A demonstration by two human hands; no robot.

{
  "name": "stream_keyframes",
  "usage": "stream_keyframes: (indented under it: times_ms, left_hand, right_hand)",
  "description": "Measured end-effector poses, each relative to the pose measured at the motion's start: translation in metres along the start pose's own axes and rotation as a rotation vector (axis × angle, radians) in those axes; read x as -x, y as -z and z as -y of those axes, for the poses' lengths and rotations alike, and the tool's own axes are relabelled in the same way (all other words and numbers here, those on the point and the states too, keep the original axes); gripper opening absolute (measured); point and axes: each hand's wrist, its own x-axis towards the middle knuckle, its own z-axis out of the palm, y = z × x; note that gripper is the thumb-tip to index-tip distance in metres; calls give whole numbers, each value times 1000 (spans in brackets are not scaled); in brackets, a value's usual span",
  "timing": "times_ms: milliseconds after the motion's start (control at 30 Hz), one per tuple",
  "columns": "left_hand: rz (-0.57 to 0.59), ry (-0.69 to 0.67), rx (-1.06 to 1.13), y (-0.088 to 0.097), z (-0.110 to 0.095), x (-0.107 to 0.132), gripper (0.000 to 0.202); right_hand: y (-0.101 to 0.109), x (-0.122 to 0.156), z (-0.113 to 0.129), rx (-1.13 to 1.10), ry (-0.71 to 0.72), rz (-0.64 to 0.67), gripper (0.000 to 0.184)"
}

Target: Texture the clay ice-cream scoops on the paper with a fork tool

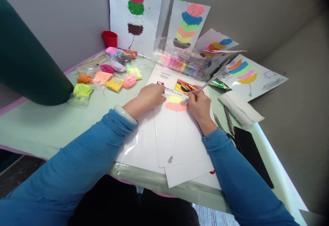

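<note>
Fork (207, 83) lay in the right hand (199, 108), pinched between thumb and fingers low on its handle, which slanted up to the right. Its tines touched the right end of a pink smear (173, 107) on the top sheet (177, 140), in the middle of the table (38, 126). A yellow-green smear (175, 99) sat just above the pink one, touching it. The left hand (150, 97) rested palm down on the sheet's upper left, fingers close together and slightly bent, holding nothing. A pale bracelet (125, 113) ringed that wrist. Bags of coloured clay (102, 77) lay to the far left near a red cup (110, 38). Finished pictures (135, 7) leaned against the wall behind.
</note>
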Motion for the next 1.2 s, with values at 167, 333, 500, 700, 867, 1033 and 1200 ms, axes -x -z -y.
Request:
stream_keyframes:
  times_ms: [167,333,500,700,867,1033,1200]
  left_hand:
    - [-4,10,-9,-1,0,0,30]
    - [-1,9,-19,-1,0,-1,30]
    - [-18,-16,-22,-2,1,-2,30]
    - [-24,-23,-21,-1,1,-1,30]
    - [7,-1,-3,0,0,-1,31]
    - [20,10,-2,0,0,-1,32]
    - [-11,-4,-15,-1,0,-1,31]
  right_hand:
    - [-2,0,-4,-19,-7,-15,28]
    - [-2,0,-4,-129,27,-31,26]
    - [-2,1,-2,-205,37,-24,26]
    - [0,1,2,-117,61,19,25]
    - [-1,0,1,-35,43,-1,26]
    - [-2,0,-2,-5,23,-18,28]
    - [-2,-1,-4,-22,20,-42,28]
